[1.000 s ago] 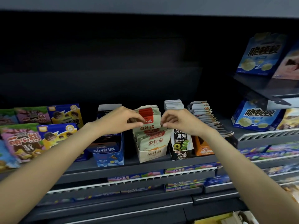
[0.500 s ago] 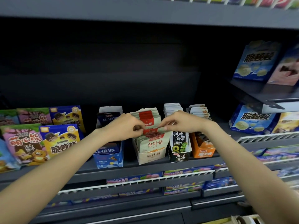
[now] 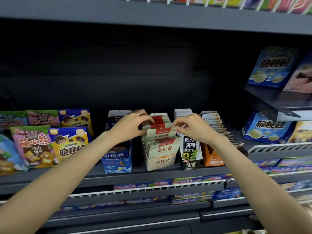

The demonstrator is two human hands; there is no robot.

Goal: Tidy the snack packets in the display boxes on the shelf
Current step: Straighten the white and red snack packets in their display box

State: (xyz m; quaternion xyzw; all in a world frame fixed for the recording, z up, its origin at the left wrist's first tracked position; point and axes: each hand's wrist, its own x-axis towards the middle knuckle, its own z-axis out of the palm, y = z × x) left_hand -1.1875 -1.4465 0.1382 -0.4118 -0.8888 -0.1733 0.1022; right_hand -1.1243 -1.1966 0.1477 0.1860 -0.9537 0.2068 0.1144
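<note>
The work sits mid-way, at the cream display box (image 3: 157, 162) in the middle of the shelf (image 3: 152, 174). The left hand (image 3: 130, 126) curls round the left edge of the packets (image 3: 163, 132) standing in that box, and the right hand (image 3: 190, 126) pinches their right top corner, so both hands are grasping the same upright stack, squaring it up. The front packets in this box lean forward and sit lower than the red-topped ones behind, so the stack is not yet even.

To the right, the black seaweed box (image 3: 190, 156) holds a fairly neat upright row. The orange box (image 3: 211, 157) beyond it is the clear job left: its packets (image 3: 217, 127) fan out toward the right in a slanted cascade. On the left, the blue box (image 3: 118, 159) looks part-filled, though the left forearm hides most of it, so its order is hard to judge.

I judge one box in hand, one plainly untidy, and two that may need little.
</note>
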